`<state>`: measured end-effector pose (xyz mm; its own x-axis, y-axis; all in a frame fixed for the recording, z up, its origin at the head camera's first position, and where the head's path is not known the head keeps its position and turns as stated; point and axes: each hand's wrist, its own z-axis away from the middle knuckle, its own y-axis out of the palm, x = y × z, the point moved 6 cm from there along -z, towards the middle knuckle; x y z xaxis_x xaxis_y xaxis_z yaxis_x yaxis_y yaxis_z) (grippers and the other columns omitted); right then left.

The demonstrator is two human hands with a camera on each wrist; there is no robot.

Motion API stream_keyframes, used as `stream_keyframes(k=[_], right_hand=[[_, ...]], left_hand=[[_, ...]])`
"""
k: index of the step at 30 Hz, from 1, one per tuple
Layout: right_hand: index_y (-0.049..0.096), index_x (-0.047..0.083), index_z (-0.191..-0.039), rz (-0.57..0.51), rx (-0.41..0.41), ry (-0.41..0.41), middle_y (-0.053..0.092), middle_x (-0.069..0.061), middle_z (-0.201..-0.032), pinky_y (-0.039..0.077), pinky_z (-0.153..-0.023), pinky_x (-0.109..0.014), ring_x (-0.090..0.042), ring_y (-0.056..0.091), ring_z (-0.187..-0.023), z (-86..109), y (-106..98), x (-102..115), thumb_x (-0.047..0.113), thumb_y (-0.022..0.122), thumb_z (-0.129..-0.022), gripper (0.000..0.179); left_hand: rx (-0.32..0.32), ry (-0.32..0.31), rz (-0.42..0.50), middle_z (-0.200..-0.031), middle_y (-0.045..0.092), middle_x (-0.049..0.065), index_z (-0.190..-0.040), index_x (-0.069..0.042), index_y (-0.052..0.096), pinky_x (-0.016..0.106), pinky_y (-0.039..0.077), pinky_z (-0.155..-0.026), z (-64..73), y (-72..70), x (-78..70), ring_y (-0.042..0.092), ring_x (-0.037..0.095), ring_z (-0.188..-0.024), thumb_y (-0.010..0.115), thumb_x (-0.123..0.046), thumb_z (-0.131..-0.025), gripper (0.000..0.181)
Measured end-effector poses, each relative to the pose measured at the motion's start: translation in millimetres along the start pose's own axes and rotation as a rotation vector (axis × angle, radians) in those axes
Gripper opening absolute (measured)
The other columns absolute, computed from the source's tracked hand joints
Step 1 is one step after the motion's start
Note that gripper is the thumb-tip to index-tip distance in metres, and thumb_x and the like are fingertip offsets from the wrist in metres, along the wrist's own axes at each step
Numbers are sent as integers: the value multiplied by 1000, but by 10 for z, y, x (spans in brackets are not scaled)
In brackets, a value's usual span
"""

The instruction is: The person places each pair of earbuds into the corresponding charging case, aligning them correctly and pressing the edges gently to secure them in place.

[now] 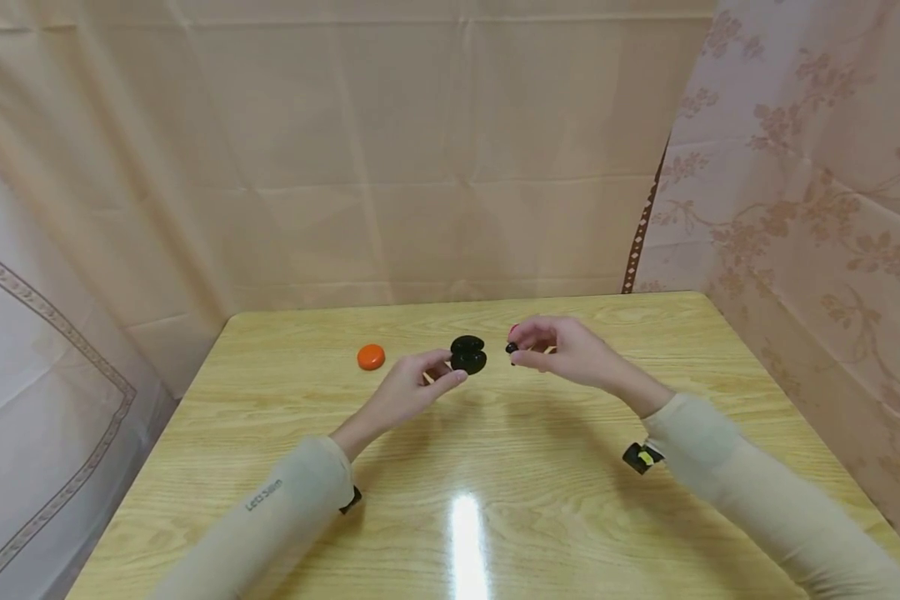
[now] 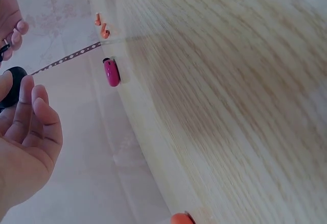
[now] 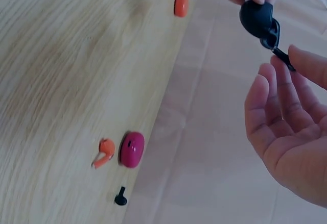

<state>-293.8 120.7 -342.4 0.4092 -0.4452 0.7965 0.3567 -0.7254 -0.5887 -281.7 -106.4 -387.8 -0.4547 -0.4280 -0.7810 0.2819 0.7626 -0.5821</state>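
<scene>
Raised over the table's far half, my left hand holds a glossy black earbud case by its side, thumb against it. The case's lid stands up from its base. To its right, my right hand pinches a black earbud between thumb and fingertips. In the right wrist view the earbud's end is close by the opening of the case. Beyond my right fingers a pink earbud case lies on the table, mostly hidden in the head view.
An orange case lies left of my left hand. Near the pink case rest an orange earbud and another black earbud; the left wrist view shows a second orange earbud. Curtains hang behind the wooden table.
</scene>
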Motion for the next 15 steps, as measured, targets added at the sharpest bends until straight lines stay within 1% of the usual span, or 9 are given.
stream_keyframes(k=[5,8,10,11,15], right_hand=[[69,6,-116,-49,-28,0,73,-3,-97,56,-71,-33,-25,67,-85,-15,58,37,18,76,-94,26],[69,6,-118,-75,-30,10,73,-4,-97,57,-71,-36,-30,67,-86,-23,96,66,19,76,-94,28],[70,7,-118,-76,-30,16,73,-3,-98,57,-71,-36,-29,67,-86,-29,114,86,21,75,-95,28],[70,8,-118,-79,-30,16,72,-3,-98,57,-70,-36,-31,66,-86,-33,121,96,21,75,-95,27],[70,10,-116,-59,-42,-5,73,-2,-96,55,-67,-33,-25,66,-83,-54,133,130,23,75,-95,26]], left_hand=[[0,9,21,-89,72,-2,-115,-7,69,33,56,-67,-5,21,-7,68,36,-82,67,-34,-100,30],[3,6,25,-89,72,-2,-116,-8,69,33,56,-68,-5,27,-17,68,36,-82,66,-34,-100,31],[7,8,25,-90,72,-2,-116,-8,69,33,57,-69,-10,31,-26,68,36,-82,66,-35,-101,31],[8,11,26,-90,72,-2,-116,-9,69,33,57,-69,-13,34,-29,68,36,-82,66,-35,-101,30],[12,25,40,-89,72,-3,-120,-11,69,33,57,-69,-30,48,-40,68,36,-81,65,-34,-101,30]])
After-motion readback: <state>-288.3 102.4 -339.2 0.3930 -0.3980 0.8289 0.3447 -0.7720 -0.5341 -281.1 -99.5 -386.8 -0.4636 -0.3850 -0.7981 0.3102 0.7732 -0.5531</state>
